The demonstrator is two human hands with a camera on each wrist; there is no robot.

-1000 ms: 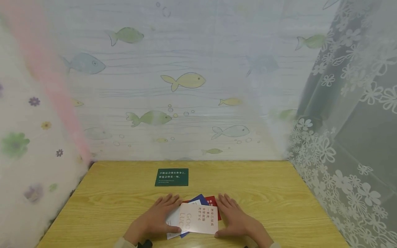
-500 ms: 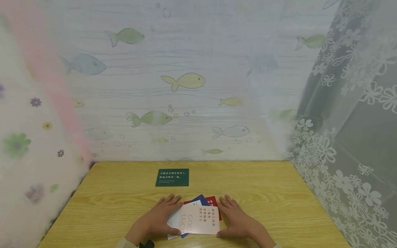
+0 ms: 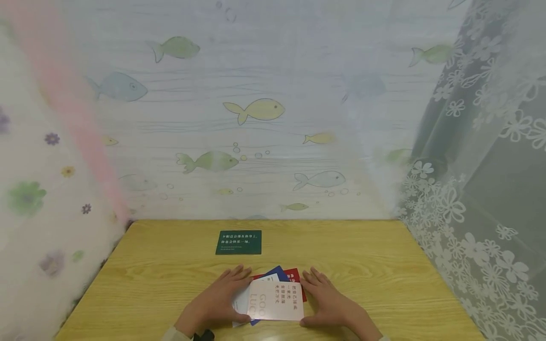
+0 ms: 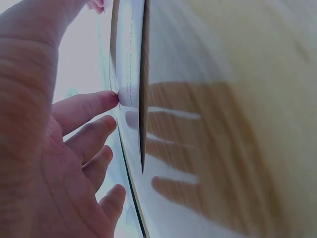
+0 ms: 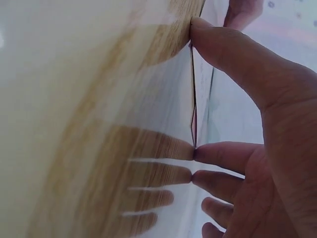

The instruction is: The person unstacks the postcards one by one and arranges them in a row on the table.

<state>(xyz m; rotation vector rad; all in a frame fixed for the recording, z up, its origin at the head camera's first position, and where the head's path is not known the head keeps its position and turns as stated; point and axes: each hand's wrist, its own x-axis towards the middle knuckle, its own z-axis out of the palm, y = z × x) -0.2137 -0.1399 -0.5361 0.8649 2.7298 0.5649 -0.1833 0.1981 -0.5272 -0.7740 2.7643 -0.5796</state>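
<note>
Several cards lie in an uneven, fanned pile at the front middle of the table in the head view. On top is a pale pink card [image 3: 273, 303] with printed writing. A white card [image 3: 241, 300] shows at its left, a blue card [image 3: 279, 272] and a red card [image 3: 293, 274] behind it. My left hand [image 3: 219, 298] rests around the pile's left side, thumb at the near edge and fingers extended past the far left. My right hand [image 3: 330, 300] mirrors it on the right. In the right wrist view its thumb and index fingertip meet the cards' edge.
A dark green card [image 3: 239, 243] with white writing lies apart, behind the pile. The wood-grain table [image 3: 149, 284] ends at a fish-print curtain [image 3: 256, 156] at the back. A floral lace curtain [image 3: 448, 208] hangs at the right.
Hands and cards stay almost as they were. The whole head view has shifted slightly, and the pile keeps its fanned shape between the hands.
</note>
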